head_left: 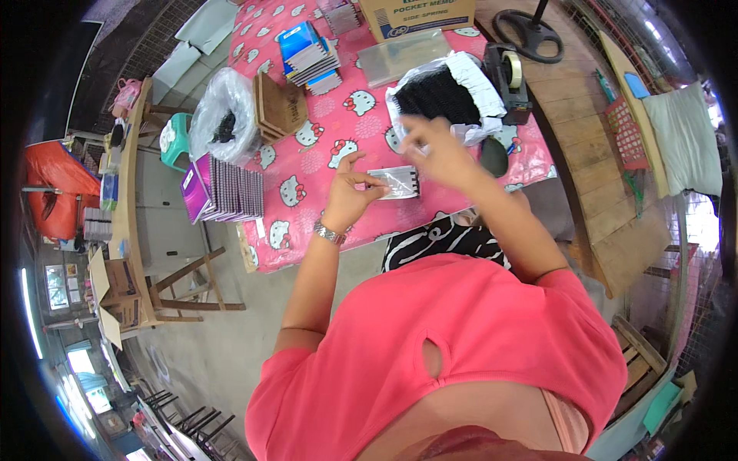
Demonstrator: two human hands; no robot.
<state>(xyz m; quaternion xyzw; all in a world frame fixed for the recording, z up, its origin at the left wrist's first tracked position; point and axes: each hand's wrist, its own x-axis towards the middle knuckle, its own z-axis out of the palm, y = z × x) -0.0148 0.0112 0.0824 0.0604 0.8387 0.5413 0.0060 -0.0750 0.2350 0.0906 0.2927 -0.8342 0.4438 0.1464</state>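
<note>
A small spiral notepad [398, 184] with a pale cover lies on the pink tablecloth before me, black coil loops along its right edge. The thumb and fingers of my left hand [351, 192] pinch its left edge; a metal watch is on that wrist. Just above the notepad's right side is my right hand [440, 150], smeared by motion, so what its fingers hold cannot be made out. Beyond that hand, a heap of black binding coils [438, 98] rests on a white plastic bag [470, 77].
Purple notebooks [223, 188] stand stacked at left, beside a plastic bag [223, 115] and brown boards [280, 107]. Farther back are blue notebooks [307, 54], a clear plastic sheet [400, 58] and a carton [419, 15]. A tape dispenser [507, 84] and dark oval object [493, 157] stand right.
</note>
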